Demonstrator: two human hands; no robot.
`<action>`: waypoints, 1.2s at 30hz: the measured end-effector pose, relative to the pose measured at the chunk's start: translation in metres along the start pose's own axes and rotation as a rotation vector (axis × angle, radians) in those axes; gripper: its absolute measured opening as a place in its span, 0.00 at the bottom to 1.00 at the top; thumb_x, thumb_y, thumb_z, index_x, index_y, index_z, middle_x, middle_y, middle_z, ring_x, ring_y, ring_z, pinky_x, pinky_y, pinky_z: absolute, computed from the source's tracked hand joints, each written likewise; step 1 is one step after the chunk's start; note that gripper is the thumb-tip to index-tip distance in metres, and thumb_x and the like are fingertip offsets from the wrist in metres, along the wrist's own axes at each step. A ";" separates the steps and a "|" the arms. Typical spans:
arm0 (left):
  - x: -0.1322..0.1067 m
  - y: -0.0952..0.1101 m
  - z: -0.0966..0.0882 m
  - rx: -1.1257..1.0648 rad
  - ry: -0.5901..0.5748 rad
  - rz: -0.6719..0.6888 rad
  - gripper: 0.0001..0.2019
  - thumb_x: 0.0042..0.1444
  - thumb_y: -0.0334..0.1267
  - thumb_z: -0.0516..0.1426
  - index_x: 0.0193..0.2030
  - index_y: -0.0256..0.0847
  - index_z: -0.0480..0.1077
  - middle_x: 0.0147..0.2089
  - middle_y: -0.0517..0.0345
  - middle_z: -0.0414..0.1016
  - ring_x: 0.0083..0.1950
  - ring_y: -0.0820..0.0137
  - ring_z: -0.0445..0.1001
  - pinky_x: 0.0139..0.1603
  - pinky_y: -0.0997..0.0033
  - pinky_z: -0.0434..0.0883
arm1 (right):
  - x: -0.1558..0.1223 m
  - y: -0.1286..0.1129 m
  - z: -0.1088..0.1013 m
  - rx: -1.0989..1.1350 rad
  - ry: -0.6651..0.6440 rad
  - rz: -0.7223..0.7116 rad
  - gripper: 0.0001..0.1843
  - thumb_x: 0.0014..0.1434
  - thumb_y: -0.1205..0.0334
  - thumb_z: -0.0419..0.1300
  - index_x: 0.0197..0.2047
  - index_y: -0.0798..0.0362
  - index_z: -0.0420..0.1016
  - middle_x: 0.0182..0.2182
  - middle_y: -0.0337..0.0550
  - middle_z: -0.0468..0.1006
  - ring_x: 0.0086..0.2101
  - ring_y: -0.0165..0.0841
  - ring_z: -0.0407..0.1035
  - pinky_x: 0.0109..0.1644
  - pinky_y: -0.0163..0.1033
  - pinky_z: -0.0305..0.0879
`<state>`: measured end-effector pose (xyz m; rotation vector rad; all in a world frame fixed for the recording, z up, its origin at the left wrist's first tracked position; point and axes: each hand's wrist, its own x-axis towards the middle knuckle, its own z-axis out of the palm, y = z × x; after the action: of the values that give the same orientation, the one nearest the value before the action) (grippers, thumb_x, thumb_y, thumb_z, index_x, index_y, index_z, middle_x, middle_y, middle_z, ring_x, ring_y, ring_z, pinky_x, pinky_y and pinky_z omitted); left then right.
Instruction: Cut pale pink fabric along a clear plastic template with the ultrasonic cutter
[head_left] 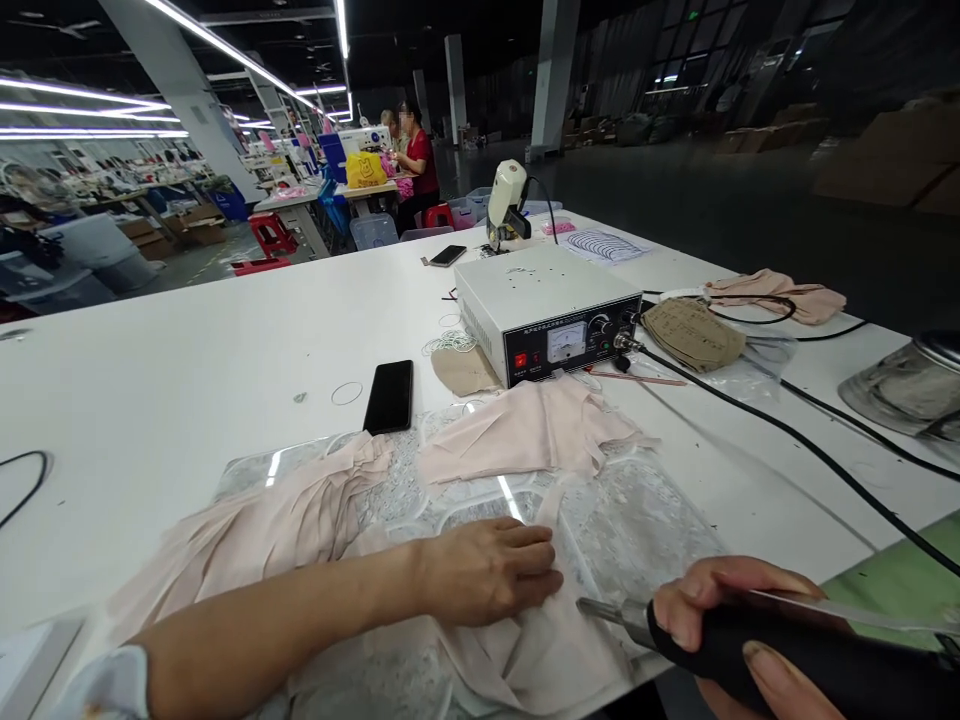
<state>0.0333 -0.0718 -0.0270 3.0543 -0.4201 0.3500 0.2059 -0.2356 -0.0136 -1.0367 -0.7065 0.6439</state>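
Observation:
My left hand bears down on a pale pink fabric piece, its fingers bent and closed on the cloth. A black handpiece with a narrow metal tip is gripped in my right hand. The tip points left, close to my left fingertips and just over the fabric. Under the cloth lies a clear, glossy sheet with a patterned surface. To the left fans out a stack of pink fabric pieces. More pink cloth lies beyond my left hand.
A control box with a dial and red switch stands ahead, its black cable running right. Nearby are a phone, tan cut pieces, a glass jar and a cream-coloured device. People sit at sewing machines behind.

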 end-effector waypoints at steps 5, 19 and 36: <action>-0.002 0.001 0.004 -0.002 0.001 -0.002 0.11 0.69 0.32 0.50 0.49 0.29 0.72 0.41 0.48 0.74 0.52 0.63 0.73 0.51 0.68 0.71 | 0.006 0.004 0.008 0.010 0.094 -0.042 0.10 0.53 0.53 0.64 0.37 0.48 0.72 0.25 0.39 0.68 0.23 0.32 0.68 0.27 0.42 0.73; -0.003 0.003 0.006 0.003 0.027 -0.016 0.11 0.69 0.32 0.49 0.47 0.30 0.72 0.41 0.47 0.73 0.49 0.64 0.73 0.47 0.69 0.71 | 0.020 0.003 0.025 -0.051 0.049 -0.113 0.07 0.53 0.55 0.66 0.35 0.47 0.75 0.25 0.39 0.73 0.21 0.31 0.69 0.28 0.41 0.75; -0.003 0.002 0.005 0.007 0.013 -0.021 0.12 0.69 0.31 0.48 0.47 0.31 0.73 0.41 0.48 0.74 0.50 0.63 0.73 0.47 0.69 0.70 | 0.025 0.015 0.015 -0.172 -0.046 -0.226 0.04 0.59 0.61 0.61 0.35 0.46 0.68 0.26 0.38 0.74 0.24 0.32 0.71 0.30 0.41 0.74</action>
<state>0.0311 -0.0736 -0.0323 3.0589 -0.3868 0.3715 0.2074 -0.2035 -0.0168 -1.0832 -0.9171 0.4168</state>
